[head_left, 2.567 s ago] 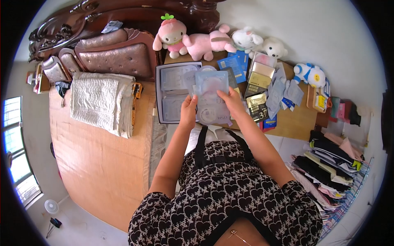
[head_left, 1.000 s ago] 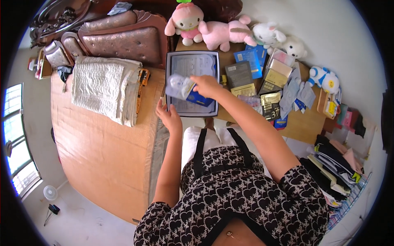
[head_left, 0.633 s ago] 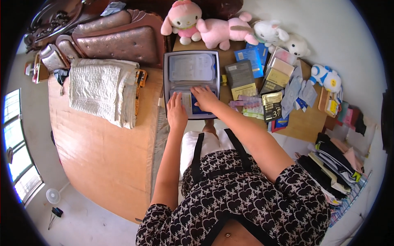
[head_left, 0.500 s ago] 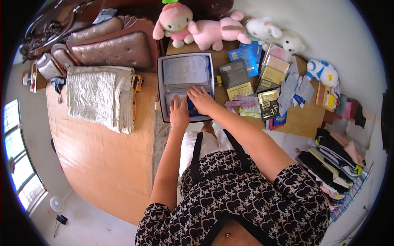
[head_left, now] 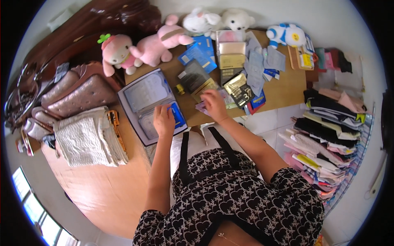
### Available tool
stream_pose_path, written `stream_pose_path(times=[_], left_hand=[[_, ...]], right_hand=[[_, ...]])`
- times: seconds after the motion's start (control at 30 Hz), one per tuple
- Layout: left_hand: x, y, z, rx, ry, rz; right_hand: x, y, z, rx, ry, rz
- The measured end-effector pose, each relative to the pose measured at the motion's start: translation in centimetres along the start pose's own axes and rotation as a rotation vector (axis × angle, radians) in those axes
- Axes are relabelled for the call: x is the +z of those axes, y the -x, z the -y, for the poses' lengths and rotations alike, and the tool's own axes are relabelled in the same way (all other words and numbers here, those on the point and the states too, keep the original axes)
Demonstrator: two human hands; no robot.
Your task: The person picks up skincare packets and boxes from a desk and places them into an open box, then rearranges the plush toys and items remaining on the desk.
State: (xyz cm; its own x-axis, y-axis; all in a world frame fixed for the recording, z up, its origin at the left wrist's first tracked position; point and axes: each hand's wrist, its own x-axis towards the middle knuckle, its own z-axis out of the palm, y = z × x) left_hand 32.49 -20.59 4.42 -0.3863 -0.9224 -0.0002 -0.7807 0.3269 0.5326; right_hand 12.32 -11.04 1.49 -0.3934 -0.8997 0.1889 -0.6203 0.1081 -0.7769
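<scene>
My left hand [head_left: 164,121] hovers over the box [head_left: 132,114], my right hand [head_left: 215,105] seemingly gathers pink sachets [head_left: 201,107]: fingers curled, grips unclear, pinch likely needed.

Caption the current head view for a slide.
Left hand over an open box, right hand over packets, plush toys behind.

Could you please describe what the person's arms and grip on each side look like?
The left grip and right grip are human, ungloved, with nothing visibly worn on either. The forearms are bare. The short sleeves are black with a pale, repeating heart pattern. Any smaller details are too fine to make out.
</scene>
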Motion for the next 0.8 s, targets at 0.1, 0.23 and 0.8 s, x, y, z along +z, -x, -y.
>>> stream_pose_path(times=[0.1, 0.23, 0.8], left_hand=[[1.8, -0.8, -2.5, 0.059, 0.202, 0.159], [7.3, -0.2, -5.7, 0.041, 0.180, 0.448], [17.7, 2.5, -8.7, -1.534, 0.873, 0.499]], right_hand=[[-2.1, 2.9, -5.3, 0.308, 0.105, -0.292], [-6.4, 6.3, -11.9, 0.718, 0.168, -0.530], [-6.5, 7.7, -10.8, 0.487, 0.092, -0.172]])
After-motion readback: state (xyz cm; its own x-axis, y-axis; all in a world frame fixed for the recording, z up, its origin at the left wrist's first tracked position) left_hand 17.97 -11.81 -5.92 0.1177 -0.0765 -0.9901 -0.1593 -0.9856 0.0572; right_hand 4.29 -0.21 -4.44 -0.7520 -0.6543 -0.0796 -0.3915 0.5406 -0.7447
